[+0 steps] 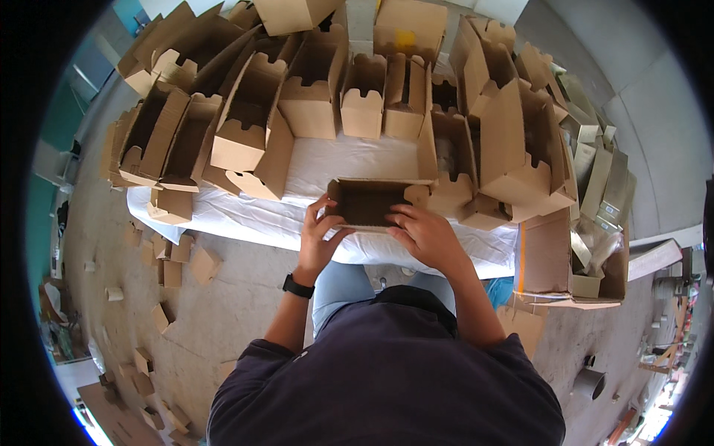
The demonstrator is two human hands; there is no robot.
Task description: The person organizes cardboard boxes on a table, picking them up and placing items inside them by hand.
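A brown cardboard box [366, 204] with an open top and dark interior is between my hands, at the near edge of a table covered with a white cloth [357, 160]. My left hand [318, 236] grips its left end, thumb along the near wall and fingers at the corner. At the right end, my right hand [425, 233] holds the near wall, with its fingertips reaching over the rim into the box. A notched flap [416, 196] stands up at that end. The undersides of the fingers are partly hidden.
Many open cardboard boxes [311, 111] crowd the table's back and both sides, some stacked. On the right, a large carton [543, 253] holds several pale, slim boxes [595, 186]. Small cardboard pieces [172, 260] lie on the floor at left. A round metallic object [591, 382] lies at lower right.
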